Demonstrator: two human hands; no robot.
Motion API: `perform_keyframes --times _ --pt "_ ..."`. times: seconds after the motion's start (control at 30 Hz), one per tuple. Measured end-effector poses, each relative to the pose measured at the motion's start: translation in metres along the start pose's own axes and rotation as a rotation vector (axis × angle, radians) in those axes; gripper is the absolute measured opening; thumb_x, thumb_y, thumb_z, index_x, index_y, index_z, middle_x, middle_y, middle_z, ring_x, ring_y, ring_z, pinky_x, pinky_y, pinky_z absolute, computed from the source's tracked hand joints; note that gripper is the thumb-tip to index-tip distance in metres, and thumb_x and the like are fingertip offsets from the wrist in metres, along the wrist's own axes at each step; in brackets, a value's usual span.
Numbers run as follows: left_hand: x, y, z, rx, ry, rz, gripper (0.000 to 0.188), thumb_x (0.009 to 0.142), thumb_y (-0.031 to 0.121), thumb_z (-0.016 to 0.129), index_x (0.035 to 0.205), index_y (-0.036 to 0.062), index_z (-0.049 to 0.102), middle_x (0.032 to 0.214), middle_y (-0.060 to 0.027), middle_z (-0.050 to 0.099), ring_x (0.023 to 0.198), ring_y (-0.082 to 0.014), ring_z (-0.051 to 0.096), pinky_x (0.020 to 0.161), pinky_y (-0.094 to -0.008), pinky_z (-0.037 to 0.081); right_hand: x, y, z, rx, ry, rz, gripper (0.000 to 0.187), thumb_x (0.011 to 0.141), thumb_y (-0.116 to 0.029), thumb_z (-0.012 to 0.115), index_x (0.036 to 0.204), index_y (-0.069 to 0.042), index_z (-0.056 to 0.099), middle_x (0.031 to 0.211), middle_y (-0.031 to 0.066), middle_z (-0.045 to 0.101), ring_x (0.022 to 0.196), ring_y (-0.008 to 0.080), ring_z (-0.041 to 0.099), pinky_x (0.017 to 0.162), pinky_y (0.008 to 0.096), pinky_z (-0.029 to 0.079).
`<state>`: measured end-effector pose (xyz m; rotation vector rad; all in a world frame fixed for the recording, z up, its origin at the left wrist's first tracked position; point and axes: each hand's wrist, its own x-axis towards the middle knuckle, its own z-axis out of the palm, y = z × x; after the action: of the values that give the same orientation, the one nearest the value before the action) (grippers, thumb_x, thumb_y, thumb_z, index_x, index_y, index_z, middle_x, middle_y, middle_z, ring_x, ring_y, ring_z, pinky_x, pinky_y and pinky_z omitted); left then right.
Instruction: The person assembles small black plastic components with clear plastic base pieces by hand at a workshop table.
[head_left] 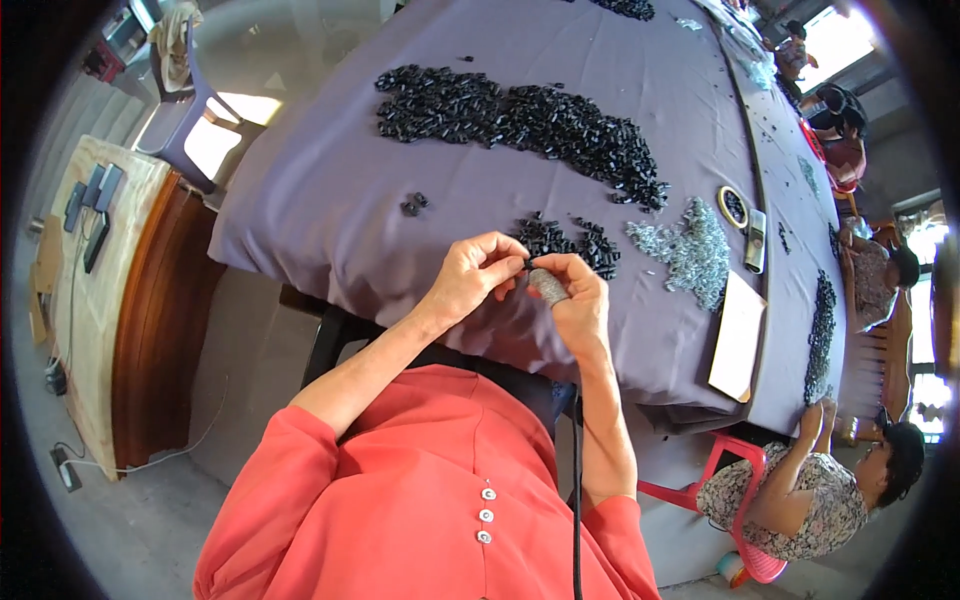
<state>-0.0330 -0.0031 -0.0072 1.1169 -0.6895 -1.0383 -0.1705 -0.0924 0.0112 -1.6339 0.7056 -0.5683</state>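
Note:
My left hand (470, 278) is closed in a pinch, with thumb and forefinger tips together at a small black piece (529, 264). My right hand (583, 308) meets it from the other side, its fingers bent and closed at the same piece. A grey, rough-textured cover (547, 286) shows at the right thumb; whether it is worn or held is unclear. Both hands are above the table's near edge. Just beyond them lies a small heap of black pieces (545, 236). A pile of clear, shiny small parts (690, 252) is to the right of that heap.
A long heap of black pieces (520, 120) stretches across the purple-grey cloth (330, 190). At right lie a tape roll (733, 207), a metallic tool (756, 242) and a white card (737, 335). A person (815, 490) sits at the right side; others work farther off. A wooden cabinet (150, 330) stands left.

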Motion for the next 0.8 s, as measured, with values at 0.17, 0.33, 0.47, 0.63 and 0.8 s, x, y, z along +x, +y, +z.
perform_keyframes --times 0.17,0.33,0.47,0.63,0.8 --pt "-0.003 0.001 -0.001 0.029 -0.011 0.002 0.006 0.088 0.006 0.057 0.091 0.0033 0.061 0.074 0.0016 0.059 0.059 -0.0043 0.05 0.053 -0.0184 0.043 -0.003 -0.001 0.006 -0.04 0.009 -0.017 0.021 0.08 0.012 0.053 0.096 0.0 0.06 0.082 0.0034 0.063 0.075 0.0095 0.06 0.07 0.0223 0.048" --pt "-0.003 0.002 0.0 0.034 -0.021 0.005 0.005 0.089 0.005 0.056 0.09 0.0041 0.061 0.073 0.0022 0.058 0.058 -0.0031 0.047 0.051 -0.017 0.039 -0.005 -0.001 0.006 -0.045 0.025 -0.046 0.024 0.074 0.012 0.054 0.094 0.0 0.061 0.078 0.007 0.065 0.074 0.012 0.06 0.07 0.0246 0.047" --pt "-0.005 0.003 0.001 0.06 -0.029 0.003 0.005 0.089 0.006 0.056 0.09 0.0048 0.061 0.072 0.0034 0.057 0.059 -0.0024 0.045 0.052 -0.0169 0.038 -0.006 -0.005 0.005 -0.07 0.018 -0.046 0.021 0.076 0.012 0.055 0.092 0.001 0.061 0.079 0.0051 0.064 0.073 0.0108 0.06 0.069 0.0235 0.048" --pt "-0.002 0.002 -0.001 0.094 -0.031 -0.001 0.004 0.088 0.006 0.057 0.089 0.0058 0.06 0.072 0.0041 0.056 0.058 -0.0023 0.044 0.052 -0.0172 0.037 0.001 -0.002 0.001 0.081 -0.019 0.047 0.017 0.078 0.01 0.057 0.092 0.001 0.059 0.08 0.0047 0.064 0.07 0.0104 0.06 0.067 0.023 0.048" --pt "0.0 0.002 -0.004 0.094 -0.098 0.001 0.003 0.088 0.006 0.057 0.088 0.0058 0.06 0.071 0.0042 0.056 0.059 -0.0024 0.044 0.053 -0.0174 0.038 0.003 0.004 -0.003 0.203 -0.094 0.07 0.016 0.08 0.009 0.055 0.093 0.001 0.058 0.083 0.0057 0.064 0.071 0.0111 0.06 0.065 0.0242 0.048"
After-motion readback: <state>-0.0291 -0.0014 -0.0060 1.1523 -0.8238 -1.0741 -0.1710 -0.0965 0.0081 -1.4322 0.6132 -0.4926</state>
